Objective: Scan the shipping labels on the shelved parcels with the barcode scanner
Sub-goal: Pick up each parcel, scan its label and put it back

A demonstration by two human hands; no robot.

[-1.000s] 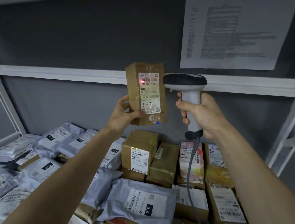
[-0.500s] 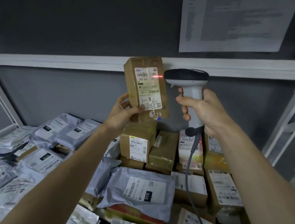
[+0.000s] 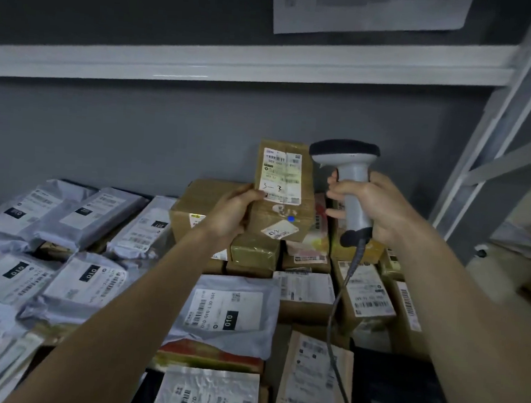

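My left hand [image 3: 229, 216] grips the brown parcel [image 3: 282, 190] upright; right hand [image 3: 373, 206] wraps the scanner [image 3: 350, 182]. No beam shows, so next I'd shelve it

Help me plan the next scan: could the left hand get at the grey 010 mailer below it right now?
Probably not yet: the left hand grips the brown box. The grey 010 mailer lies uncovered on top, so once freed, nothing blocks it.

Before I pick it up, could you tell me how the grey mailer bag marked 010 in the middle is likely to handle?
The grey mailer bag looks floppy: its plastic is wrinkled and it drapes over the parcels beneath. It probably sags if lifted by one edge. The glossy film may be slippery, so gripping across its width seems safer.
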